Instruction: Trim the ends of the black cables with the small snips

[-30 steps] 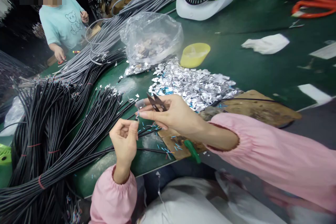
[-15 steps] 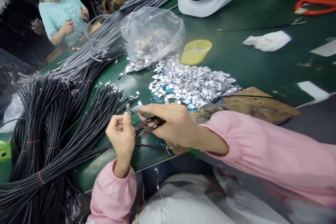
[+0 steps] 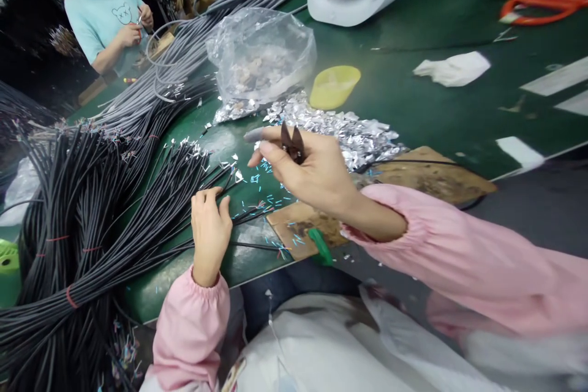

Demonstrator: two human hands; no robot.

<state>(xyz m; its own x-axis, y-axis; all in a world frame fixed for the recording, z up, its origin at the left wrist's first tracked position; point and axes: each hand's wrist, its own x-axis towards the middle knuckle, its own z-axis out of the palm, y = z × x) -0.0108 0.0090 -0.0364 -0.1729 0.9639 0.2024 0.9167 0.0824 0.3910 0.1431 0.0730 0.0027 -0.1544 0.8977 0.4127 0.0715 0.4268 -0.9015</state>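
My right hand holds a pair of dark thread snips, blades pointing up, above the table's middle. A grey cover sits on one of its fingertips, and the thumb and forefinger come close together in front. My left hand is lower and to the left, beside the ends of a fanned bundle of black cables. Its thumb stands apart from the bent fingers, and I see nothing held between them. Small blue wire offcuts lie between the hands, near a wooden board.
Silvery foil scraps are heaped behind my right hand, beside a clear plastic bag and a yellow scoop-like piece. Thick cable bundles fill the left. A white fan and orange-handled scissors lie farther back. A co-worker stands across.
My hands have parted: the right rose with the snips, whose blades turned upward, while the left let go of the cable end and lowered towards the bundle.
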